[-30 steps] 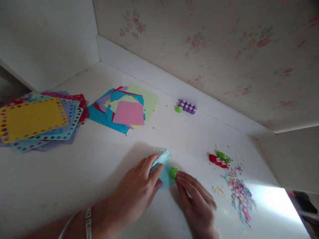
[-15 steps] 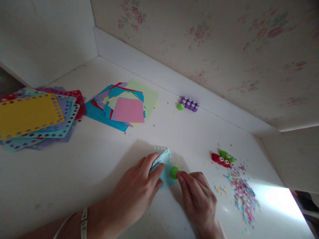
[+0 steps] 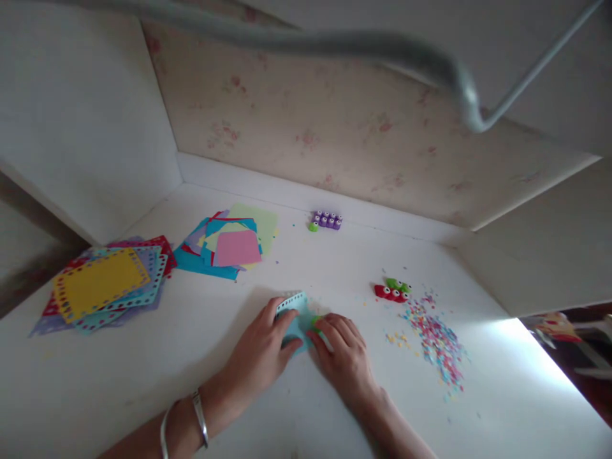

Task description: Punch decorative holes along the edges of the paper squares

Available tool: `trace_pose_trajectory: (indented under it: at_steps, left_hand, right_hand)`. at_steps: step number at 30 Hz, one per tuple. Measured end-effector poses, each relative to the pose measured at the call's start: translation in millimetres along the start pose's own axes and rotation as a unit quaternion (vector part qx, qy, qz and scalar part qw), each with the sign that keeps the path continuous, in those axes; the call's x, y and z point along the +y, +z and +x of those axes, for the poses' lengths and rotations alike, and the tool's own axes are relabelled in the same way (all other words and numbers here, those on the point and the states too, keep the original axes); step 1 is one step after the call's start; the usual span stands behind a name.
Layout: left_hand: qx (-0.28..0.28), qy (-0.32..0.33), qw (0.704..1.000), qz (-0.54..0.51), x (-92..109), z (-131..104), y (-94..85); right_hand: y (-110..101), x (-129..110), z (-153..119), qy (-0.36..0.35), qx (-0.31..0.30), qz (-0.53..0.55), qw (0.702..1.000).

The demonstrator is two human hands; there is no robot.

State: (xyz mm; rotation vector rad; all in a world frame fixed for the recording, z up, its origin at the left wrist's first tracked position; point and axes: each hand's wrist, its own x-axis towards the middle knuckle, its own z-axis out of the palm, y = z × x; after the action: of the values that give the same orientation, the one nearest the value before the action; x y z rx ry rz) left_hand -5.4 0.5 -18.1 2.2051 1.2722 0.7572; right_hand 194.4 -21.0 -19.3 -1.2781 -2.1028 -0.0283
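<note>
Left hand (image 3: 261, 344), blue card (image 3: 301, 324), punched edge (image 3: 291, 299) forward

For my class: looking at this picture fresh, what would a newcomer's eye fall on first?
Probably the yellow sheet with holes along its edges, atop the colourful pile at the picture's left, and the bright confetti scattered at the right. Next, perhaps, front and centre, the left hand holding a pale blue paper with a row of holes, and the right hand with a small green object in its grip.
</note>
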Motion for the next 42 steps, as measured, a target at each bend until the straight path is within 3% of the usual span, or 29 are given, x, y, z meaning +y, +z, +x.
trace_pose_trajectory:
  at_steps: [5,12,16,20,22,25,30,37,42]
  left_hand:
    - [0.015,-0.001,1.000,0.003,-1,0,-0.8]
    - [0.017,0.004,1.000,0.011,-4,0,0.1]
    - [0.018,0.006,1.000,0.017,-7,0,2.0]
    - [0.026,0.015,0.999,0.022,-9,0,4.3]
    - [0.028,0.016,0.999,0.028,-10,0,5.3]
    - [0.025,0.016,0.999,0.031,-11,1,5.5]
    - [0.038,0.019,0.999,0.029,-10,1,4.5]
    - [0.044,0.018,0.998,0.028,-11,-1,7.4]
    - [0.025,0.009,0.999,0.028,-11,-1,6.0]
  right_hand:
    - [-10,14,-13,0.092,0.016,0.023,0.995]
    - [-51,48,-39,0.192,0.003,0.011,0.981]
    - [-80,71,-27,0.267,0.026,0.029,0.963]
    - [-103,114,-1,0.286,0.086,0.013,0.954]
    - [-110,137,11,0.285,0.054,-0.046,0.956]
    - [-110,162,25,0.268,-0.022,-0.121,0.956]
    - [-96,180,35,0.254,-0.091,-0.132,0.954]
    - [-90,190,39,0.252,-0.137,-0.154,0.946]
    - [-88,188,53,0.252,-0.135,-0.163,0.944]
